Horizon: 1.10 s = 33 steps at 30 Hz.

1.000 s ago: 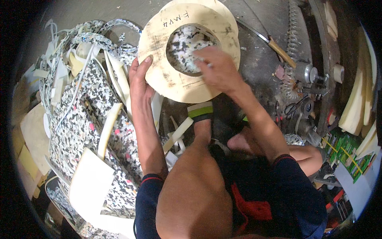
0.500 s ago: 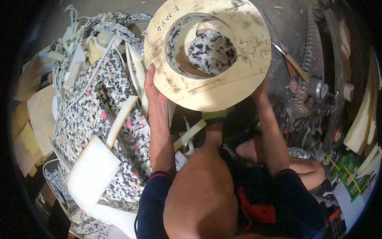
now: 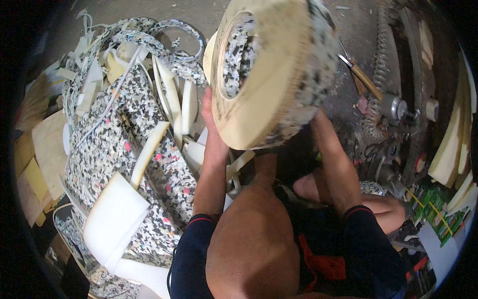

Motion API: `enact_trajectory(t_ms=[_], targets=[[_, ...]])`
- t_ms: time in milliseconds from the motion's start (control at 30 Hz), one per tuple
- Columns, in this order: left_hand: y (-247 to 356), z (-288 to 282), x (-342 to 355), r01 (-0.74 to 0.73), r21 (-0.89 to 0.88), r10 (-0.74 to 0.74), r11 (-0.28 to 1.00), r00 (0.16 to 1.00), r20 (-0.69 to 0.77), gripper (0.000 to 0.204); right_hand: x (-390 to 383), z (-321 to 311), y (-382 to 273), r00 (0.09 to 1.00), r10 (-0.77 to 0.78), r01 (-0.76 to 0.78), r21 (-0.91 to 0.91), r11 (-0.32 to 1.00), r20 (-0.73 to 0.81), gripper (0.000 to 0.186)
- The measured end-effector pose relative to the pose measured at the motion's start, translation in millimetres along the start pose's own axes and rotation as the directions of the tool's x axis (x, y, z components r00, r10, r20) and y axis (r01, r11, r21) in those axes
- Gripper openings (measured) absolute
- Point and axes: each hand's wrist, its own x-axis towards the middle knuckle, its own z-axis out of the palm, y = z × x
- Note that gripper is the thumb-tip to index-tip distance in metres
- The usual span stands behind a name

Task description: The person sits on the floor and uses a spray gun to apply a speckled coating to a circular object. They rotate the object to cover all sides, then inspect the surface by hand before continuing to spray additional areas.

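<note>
Head view: person seated low over a grey floor (image 3: 343,25), bare knee (image 3: 253,239) up in the middle, dark sleeves with red edging at either side. Foam wheel (image 3: 322,60) held up off the floor at upper centre, beyond the knee, between the two hands. Thick speckled body, black and white, blurred along its right side; cream board (image 3: 274,70) on its face, tilted toward the left, round hole through it, speckled foam showing inside. Left hand (image 3: 213,117) gripping the wheel at its lower left edge, one digit visible up along the rim, the others hidden behind the board. Right hand (image 3: 317,120) under the lower right of the speckled body; fingers out of sight, so cannot tell whether spread or curled. Left of the forearm, a heap: speckled foam slab (image 3: 112,142), white foam piece (image 3: 113,217) lying on it, narrow cream strip (image 3: 149,154) meeting that piece's upper end, speckled foam loops (image 3: 191,57) at the heap's far end. Right of the wheel, on the floor, a knife (image 3: 367,82) with wooden handle, lying aslant; coiled hose (image 3: 381,65) just beside it. Far right, cream offcuts (image 3: 445,149) standing above a green packet (image 3: 438,217).
</note>
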Motion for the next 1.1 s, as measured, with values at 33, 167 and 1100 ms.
enact_trajectory(t_ms=[33,167,1100], targets=[[-3.3,3.4,-4.3,0.023,0.048,-0.024,0.999,1.0,0.007,0.06,-5.4,-19.2,-8.8,1.0,-0.018,0.018,0.023,1.0,0.015,0.051],[-20.0,6.6,-25.6,-0.075,0.066,0.088,0.995,0.973,-0.214,0.054,-49.0,-130.2,-51.1,0.953,0.259,-0.284,-0.162,0.945,-0.16,0.05],[2.9,-90.3,-41.2,-0.12,0.232,0.18,0.965,0.949,-0.259,0.05,-37.1,43.4,-32.9,0.962,-0.203,0.273,-0.575,0.772,0.183,0.064]])
